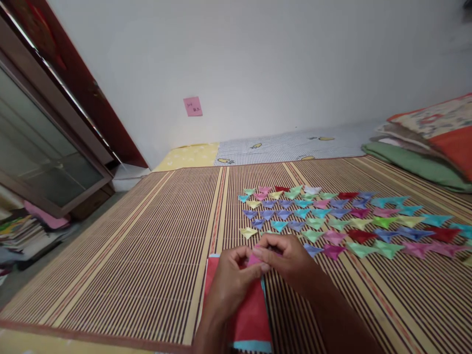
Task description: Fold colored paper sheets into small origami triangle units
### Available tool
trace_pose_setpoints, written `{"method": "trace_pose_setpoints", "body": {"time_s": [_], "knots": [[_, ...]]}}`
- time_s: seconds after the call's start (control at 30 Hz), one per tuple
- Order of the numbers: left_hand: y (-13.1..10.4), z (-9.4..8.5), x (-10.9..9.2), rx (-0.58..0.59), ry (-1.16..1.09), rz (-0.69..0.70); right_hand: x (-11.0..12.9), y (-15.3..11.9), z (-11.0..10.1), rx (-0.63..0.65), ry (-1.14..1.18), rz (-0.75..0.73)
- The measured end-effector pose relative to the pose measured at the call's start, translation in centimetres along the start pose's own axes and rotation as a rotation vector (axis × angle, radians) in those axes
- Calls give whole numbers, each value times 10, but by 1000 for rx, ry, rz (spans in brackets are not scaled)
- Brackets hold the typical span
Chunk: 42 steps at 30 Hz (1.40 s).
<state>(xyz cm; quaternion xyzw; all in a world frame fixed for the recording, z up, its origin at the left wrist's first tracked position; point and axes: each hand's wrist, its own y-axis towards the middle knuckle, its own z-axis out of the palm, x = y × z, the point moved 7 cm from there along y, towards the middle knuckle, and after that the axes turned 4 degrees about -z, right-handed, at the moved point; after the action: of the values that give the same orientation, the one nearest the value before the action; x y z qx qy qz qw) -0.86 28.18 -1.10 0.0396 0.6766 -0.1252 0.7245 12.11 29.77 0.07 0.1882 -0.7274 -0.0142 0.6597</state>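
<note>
Between my two hands is a small pink folded paper point(253, 259), pinched at its edges and partly hidden by the fingers. My left hand point(232, 280) is closed on its left side, thumb and fingers pressed together. From the right, my right hand point(285, 255) grips the same paper with thumb and forefinger. Below them lies a stack of paper sheets point(250, 319), red on top with light blue edges showing. Just beyond the hands, rows of small folded paper boats point(315, 223) in many colours spread to the right.
A striped bamboo mat point(147, 236) covers the surface. Folded bedding point(424, 152) is piled at the right by the wall. A pink note point(193, 106) sticks to the wall. At the left stand a glass-fronted cabinet point(44, 132) and stacked books point(22, 231).
</note>
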Motion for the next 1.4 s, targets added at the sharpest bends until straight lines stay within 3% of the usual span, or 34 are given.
{"method": "trace_pose_setpoints", "body": {"time_s": [0.17, 0.3, 0.53, 0.67, 0.8, 1.03, 1.27, 1.4], "knots": [[1, 0, 7, -108, -227, 27, -11, 1, -2, -63, 168, 84], [3, -1, 10, -172, -447, 66, -11, 1, 0, -44, 251, 97], [3, -13, 14, -180, -429, 5, -5, -3, 3, 42, 92, 74], [2, -15, 13, -163, -431, 7, -3, -1, -7, -42, 60, 40], [4, -11, 10, -152, -604, 0, -4, 2, -15, -163, 83, 13], [8, -10, 14, -163, -749, -55, -11, 0, 9, -62, 260, 53], [6, -9, 12, -169, -786, -74, -18, 1, 10, -49, 337, 49], [5, -8, 11, -176, -764, -55, -8, 0, 11, -68, 343, 32]]}}
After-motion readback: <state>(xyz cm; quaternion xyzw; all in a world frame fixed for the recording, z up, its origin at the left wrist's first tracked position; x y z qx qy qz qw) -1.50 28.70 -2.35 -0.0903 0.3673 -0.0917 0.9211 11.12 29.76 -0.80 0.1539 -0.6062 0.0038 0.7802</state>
